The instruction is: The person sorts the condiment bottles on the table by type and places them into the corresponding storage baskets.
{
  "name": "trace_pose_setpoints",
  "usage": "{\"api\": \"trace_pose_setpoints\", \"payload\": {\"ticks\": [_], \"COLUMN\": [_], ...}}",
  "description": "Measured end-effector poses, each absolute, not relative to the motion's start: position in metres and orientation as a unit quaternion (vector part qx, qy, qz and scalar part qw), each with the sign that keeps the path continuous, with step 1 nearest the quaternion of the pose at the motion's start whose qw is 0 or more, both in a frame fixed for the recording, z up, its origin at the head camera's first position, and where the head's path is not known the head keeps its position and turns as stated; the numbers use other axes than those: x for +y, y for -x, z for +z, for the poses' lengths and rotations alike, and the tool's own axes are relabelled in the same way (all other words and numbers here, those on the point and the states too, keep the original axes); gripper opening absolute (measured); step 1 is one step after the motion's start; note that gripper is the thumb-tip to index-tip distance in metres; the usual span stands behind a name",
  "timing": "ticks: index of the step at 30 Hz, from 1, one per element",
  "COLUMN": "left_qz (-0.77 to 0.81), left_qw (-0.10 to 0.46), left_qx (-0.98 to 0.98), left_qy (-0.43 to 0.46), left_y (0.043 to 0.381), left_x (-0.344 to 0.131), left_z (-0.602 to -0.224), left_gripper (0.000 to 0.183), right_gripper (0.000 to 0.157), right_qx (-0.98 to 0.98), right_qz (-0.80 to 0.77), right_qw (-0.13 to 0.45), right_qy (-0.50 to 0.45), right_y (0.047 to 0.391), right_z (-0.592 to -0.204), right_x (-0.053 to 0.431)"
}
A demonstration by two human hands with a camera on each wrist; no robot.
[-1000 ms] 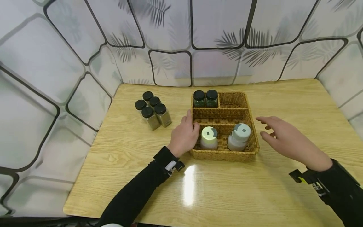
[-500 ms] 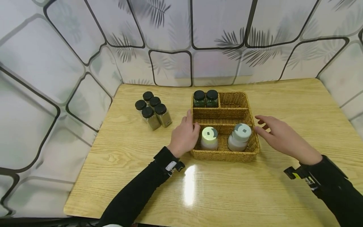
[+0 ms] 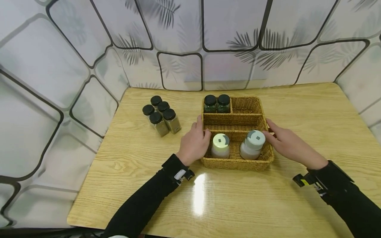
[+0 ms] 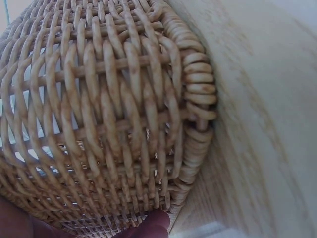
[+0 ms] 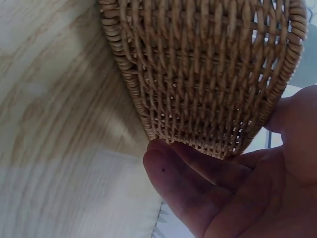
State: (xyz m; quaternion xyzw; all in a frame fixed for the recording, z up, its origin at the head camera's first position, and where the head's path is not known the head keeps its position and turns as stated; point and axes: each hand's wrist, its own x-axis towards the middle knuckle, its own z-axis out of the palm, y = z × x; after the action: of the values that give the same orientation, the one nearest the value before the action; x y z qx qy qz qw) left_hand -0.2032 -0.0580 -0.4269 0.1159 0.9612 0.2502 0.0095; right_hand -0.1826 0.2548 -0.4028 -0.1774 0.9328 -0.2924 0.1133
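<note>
A wicker basket (image 3: 237,164) with compartments sits on the wooden table. My left hand (image 3: 194,144) grips its left side, thumb over the rim and fingers along the outer wall. On the opposite side my right hand (image 3: 286,144) holds the rim with the thumb on top; in the right wrist view its fingers (image 5: 171,171) lie low against the woven wall (image 5: 198,74). The front compartment bears a jar with a yellow lid (image 3: 221,141) and one with a pale mint lid (image 3: 256,139). Two black-lidded jars (image 3: 210,104) with green contents stand in the back left compartment.
Several black-lidded spice jars (image 3: 160,127) stand grouped on the table (image 3: 128,172), left of the basket. Patterned white fabric (image 3: 181,71) rises behind the table and along its sides.
My right hand has moved left from beside the basket and taken hold of its right rim. The left hand has stayed on the left side.
</note>
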Motion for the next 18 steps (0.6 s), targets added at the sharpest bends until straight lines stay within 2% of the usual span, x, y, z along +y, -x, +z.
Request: {"api": "trace_pose_setpoints", "payload": {"ticks": [18], "left_qz": [0.251], "left_qw": [0.016], "left_qx": [0.961], "left_qy": [-0.115], "left_y": [0.202], "left_x": [-0.057], "left_z": [-0.426], "left_gripper": [0.063], "right_gripper": [0.066], "right_qx": [0.93], "right_qz": [-0.292], "right_qw": [0.116], "right_qy": [0.191], "right_y": [0.185], "right_z": [-0.414], "right_x": [0.253]}}
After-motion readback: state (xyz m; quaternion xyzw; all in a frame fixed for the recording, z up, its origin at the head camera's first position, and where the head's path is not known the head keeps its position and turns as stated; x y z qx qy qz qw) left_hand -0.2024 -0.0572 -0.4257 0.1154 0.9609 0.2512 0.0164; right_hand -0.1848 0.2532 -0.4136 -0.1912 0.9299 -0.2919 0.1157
